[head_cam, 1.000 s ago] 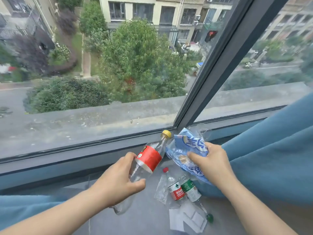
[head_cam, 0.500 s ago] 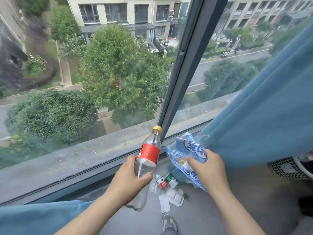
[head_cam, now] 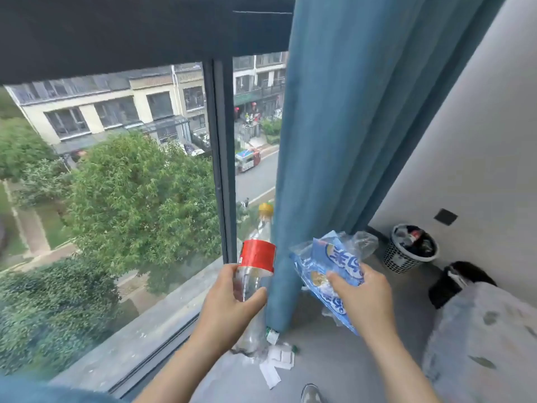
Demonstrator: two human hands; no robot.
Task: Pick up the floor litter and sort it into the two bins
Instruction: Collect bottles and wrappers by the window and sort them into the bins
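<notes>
A clear bottle [head_cam: 251, 282] is gripped by the left hand [head_cam: 229, 303]: the fingers [head_cam: 228, 271] and thumb are curled round its body just under the red label [head_cam: 258, 254]. It is held roughly upright, with the yellow cap [head_cam: 266, 209] well above the fingers and the crumpled base hanging below the palm.

A blue bag [head_cam: 325, 266] is held by the right hand [head_cam: 363, 298] — thumb and fingers [head_cam: 370, 273] are closed on its middle, so that its clear, crinkled top stands above the fingertips and its lower end runs out beneath the palm.

The two hands are near each other but apart, and the lower fold of a blue curtain [head_cam: 334, 141] is seen between them.

Below the left fingers, white scraps [head_cam: 279, 359] lie on the grey floor [head_cam: 334, 359], just beside the curtain's foot.

Beyond the right fingers, well apart from them, a white perforated basket [head_cam: 398, 260] with a dark liner is seen — things already lie in it. A black bin [head_cam: 453, 283] stands near the basket, on the side closer to the person; its contents cannot be made out.
</notes>
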